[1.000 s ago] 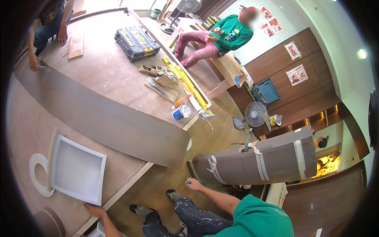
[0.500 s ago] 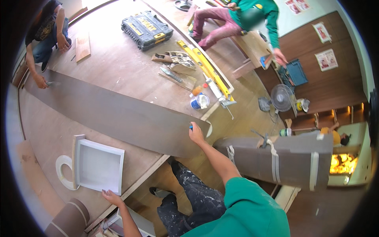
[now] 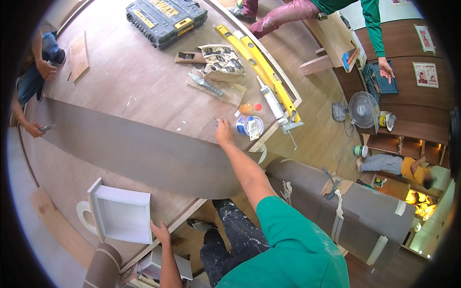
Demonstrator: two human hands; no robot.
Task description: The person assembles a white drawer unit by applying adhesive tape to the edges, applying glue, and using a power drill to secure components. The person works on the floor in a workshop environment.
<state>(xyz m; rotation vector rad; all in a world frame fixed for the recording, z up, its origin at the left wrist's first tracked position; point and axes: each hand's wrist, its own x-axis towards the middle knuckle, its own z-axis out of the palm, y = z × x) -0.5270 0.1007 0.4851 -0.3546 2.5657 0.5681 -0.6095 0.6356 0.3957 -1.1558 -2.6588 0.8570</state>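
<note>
A long brown-grey sheet [image 3: 144,149] stretches across the worktable [image 3: 158,110], curving along its edges. My right hand [image 3: 224,132] is closed at the sheet's far edge, just left of a blue-and-white can [image 3: 242,125]. A small blue-dark tip shows at its fingers; the tool's kind is too small to make out. My left hand [image 3: 161,232] is open, its fingers beside the right edge of a white open box [image 3: 126,190]. At the sheet's left end, a co-worker's hand [image 3: 34,129] holds a small metal tool.
A hard tool case [image 3: 165,24], yellow spirit levels [image 3: 259,65], a caulking gun [image 3: 273,103], a wooden plane [image 3: 189,57] and an orange bottle [image 3: 246,109] lie on the table. A bound brown roll [image 3: 336,197] stands at right. Another co-worker's hand [image 3: 385,68] reaches over a blue bin [image 3: 377,79].
My right hand has moved from the sheet's right end to its far edge, up and left. My left hand has shifted right and up, beside the white box. My view has turned slightly.
</note>
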